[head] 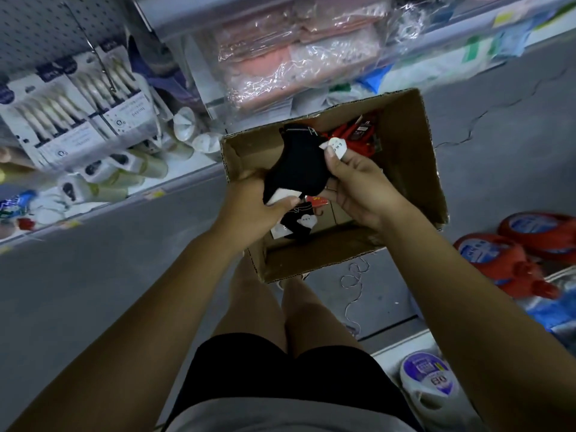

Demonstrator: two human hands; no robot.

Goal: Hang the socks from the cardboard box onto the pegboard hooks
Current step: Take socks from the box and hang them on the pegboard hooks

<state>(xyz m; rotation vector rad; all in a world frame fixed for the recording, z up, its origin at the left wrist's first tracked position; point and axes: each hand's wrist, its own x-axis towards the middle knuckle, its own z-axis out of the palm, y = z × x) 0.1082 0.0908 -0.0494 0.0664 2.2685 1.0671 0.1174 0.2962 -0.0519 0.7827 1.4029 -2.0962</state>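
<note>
A pair of black socks [299, 163] with white paper tags is held above the open cardboard box [414, 169] on the floor. My left hand [252, 210] grips its lower end, thumb on a white tag. My right hand [358, 185] pinches the white tag at its upper right side. Inside the box lie red socks [358, 132] at the far end and another black pair [299, 222] with a heart-shaped tag under my hands. The grey pegboard [46, 26] with a long bare hook [93, 51] is at the upper left.
Boxed goods [62, 110] hang on the pegboard above a low shelf of small items. Plastic-wrapped pink packs [280, 57] fill the shelf behind the box. Red bottles [505, 254] and a white jug [433, 385] lie at the right. My legs stand just before the box.
</note>
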